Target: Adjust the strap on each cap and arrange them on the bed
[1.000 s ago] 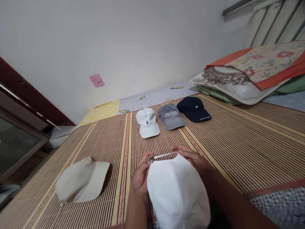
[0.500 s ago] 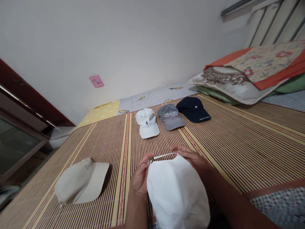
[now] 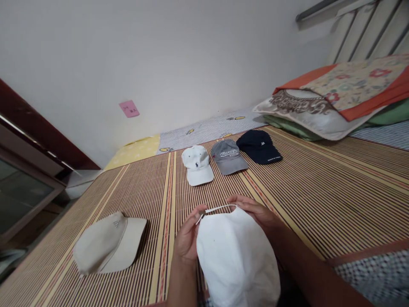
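Between my hands is a plain white cap [image 3: 238,256], its back opening and thin strap turned away from me. My left hand [image 3: 188,236] grips its left edge, fingertips at the strap's small metal buckle [image 3: 202,212]. On the other side my right hand [image 3: 257,213] holds the rim where the strap joins; part of that hand is behind the cap. The cap's brim is out of sight. Beyond it a white cap with a dark logo [image 3: 197,165], a grey cap with white lettering [image 3: 228,155] and a navy cap [image 3: 259,146] sit in a row.
A beige cap [image 3: 108,243] lies at the left on the striped bamboo mat [image 3: 319,187]. Pillows with a floral cover [image 3: 354,85] are piled at the far right. A wall with a pink note [image 3: 129,108] rises behind the bed.
The white cap in my hands has shifted very slightly to the left, and its strap end shows a little more by the buckle. The other caps have stayed put.
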Demonstrator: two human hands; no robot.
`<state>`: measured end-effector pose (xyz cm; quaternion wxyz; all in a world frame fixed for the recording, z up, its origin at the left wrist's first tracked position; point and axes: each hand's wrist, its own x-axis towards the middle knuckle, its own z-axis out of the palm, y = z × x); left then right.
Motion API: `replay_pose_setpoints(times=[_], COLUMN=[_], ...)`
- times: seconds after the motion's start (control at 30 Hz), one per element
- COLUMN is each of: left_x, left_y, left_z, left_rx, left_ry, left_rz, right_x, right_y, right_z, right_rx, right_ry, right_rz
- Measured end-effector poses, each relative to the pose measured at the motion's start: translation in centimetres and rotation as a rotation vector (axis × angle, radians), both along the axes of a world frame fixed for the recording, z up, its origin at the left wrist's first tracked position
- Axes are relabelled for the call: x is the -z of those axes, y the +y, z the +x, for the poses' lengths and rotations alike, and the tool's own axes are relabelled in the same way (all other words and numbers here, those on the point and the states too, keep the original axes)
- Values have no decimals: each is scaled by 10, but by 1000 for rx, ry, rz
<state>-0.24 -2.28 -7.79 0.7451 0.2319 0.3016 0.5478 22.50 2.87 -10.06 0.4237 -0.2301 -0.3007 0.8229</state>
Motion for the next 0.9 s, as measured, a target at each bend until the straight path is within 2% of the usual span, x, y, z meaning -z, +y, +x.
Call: replay_pose_setpoints(times=[0.43,0.7,0.9], left_x=[-3,1,0], left_y=[1,0,1], left_z=[3,2,1], left_rx=[17,-3,-19], left_ry=[-77,-52,-11], left_rz=[-47,-49,-54], right_x=[3,-5,-4], right_y=[0,-5,-5], right_z=[-1,-4,-3], right_rx=[6,6,10], right_ry=[-11,-5,-29], right_rz=[-20,-7,-28])
